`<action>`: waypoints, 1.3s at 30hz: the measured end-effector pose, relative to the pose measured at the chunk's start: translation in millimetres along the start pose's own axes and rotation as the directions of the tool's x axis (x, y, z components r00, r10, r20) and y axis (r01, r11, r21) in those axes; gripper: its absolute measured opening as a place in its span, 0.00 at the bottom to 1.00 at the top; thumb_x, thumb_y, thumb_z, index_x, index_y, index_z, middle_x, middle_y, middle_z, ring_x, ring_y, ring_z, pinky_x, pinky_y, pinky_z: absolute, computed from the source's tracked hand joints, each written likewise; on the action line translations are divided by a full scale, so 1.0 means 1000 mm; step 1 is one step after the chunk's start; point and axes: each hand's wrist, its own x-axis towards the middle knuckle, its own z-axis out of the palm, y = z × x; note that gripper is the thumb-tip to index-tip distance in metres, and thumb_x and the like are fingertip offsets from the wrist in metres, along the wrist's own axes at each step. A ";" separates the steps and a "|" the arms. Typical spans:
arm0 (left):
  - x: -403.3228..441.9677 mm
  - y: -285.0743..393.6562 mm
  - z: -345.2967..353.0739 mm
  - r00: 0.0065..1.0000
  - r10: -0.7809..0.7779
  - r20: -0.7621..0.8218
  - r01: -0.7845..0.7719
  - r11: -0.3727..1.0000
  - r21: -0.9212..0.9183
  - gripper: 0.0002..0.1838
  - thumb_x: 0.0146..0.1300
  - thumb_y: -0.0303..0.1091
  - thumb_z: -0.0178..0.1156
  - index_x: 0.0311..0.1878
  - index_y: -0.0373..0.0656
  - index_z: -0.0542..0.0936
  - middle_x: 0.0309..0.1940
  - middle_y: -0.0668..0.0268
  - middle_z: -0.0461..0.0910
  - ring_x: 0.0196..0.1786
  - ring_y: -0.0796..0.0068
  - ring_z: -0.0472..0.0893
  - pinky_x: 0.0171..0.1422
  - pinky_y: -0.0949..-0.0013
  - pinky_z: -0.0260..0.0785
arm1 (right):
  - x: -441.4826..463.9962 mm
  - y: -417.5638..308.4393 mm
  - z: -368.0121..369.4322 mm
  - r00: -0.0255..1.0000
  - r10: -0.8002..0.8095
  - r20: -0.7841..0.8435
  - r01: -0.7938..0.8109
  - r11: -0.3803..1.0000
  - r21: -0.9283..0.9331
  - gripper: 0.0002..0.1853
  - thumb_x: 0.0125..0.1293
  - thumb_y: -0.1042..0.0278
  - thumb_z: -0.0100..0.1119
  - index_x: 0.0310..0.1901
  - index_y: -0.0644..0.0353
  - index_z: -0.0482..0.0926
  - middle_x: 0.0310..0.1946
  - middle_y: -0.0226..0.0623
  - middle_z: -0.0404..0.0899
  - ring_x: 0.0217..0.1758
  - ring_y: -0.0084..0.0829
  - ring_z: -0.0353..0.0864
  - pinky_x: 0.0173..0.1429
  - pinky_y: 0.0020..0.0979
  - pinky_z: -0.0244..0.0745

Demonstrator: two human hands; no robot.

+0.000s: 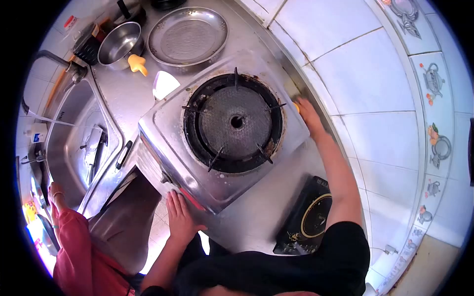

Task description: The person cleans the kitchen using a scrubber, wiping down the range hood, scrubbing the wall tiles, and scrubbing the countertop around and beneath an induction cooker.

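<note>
A single-burner gas stove with a stainless top sits at an angle on the metal counter. Its round black burner is ringed by a dark pan support with several prongs. My left hand lies with fingers stretched out against the stove's front panel, beside a red strip and below the control knob. At the stove's far right side, my right hand has its fingers curled at the edge. A small yellow thing shows by those fingertips; most of it is hidden.
A shallow metal pan, a metal bowl and a yellow hand-shaped piece are behind the stove. A sink is at left. Nearby stands another person in a red sleeve. A black cooktop lies right; tiled wall beyond.
</note>
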 end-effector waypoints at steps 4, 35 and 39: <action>0.006 -0.001 -0.001 1.000 -0.005 0.005 0.005 0.999 0.031 0.69 0.22 0.56 0.74 0.64 0.18 0.52 0.67 0.31 0.46 0.72 0.36 0.43 0.75 0.44 0.35 | -0.083 -0.007 0.013 0.955 0.257 -0.147 -0.241 0.963 0.120 0.21 0.61 0.76 0.49 0.58 0.62 0.70 0.63 0.48 0.64 0.68 0.50 0.60 0.71 0.40 0.55; -0.200 -0.121 0.068 0.949 -0.012 0.316 0.089 0.969 -0.229 0.10 0.52 0.23 0.52 0.38 0.41 0.76 0.34 0.51 0.80 0.42 0.51 0.79 0.47 0.54 0.70 | -0.233 -0.509 0.130 0.943 0.328 0.059 -0.310 0.797 0.518 0.11 0.57 0.76 0.52 0.43 0.61 0.76 0.44 0.45 0.76 0.51 0.48 0.72 0.58 0.44 0.67; -0.250 -0.130 0.066 0.952 -0.062 0.300 0.129 0.970 -0.208 0.10 0.57 0.23 0.49 0.40 0.41 0.76 0.36 0.51 0.80 0.44 0.51 0.80 0.49 0.55 0.70 | -0.247 -0.500 0.147 0.855 0.506 0.113 -0.443 0.599 0.667 0.19 0.60 0.70 0.54 0.54 0.58 0.68 0.36 0.46 0.76 0.43 0.42 0.76 0.50 0.41 0.70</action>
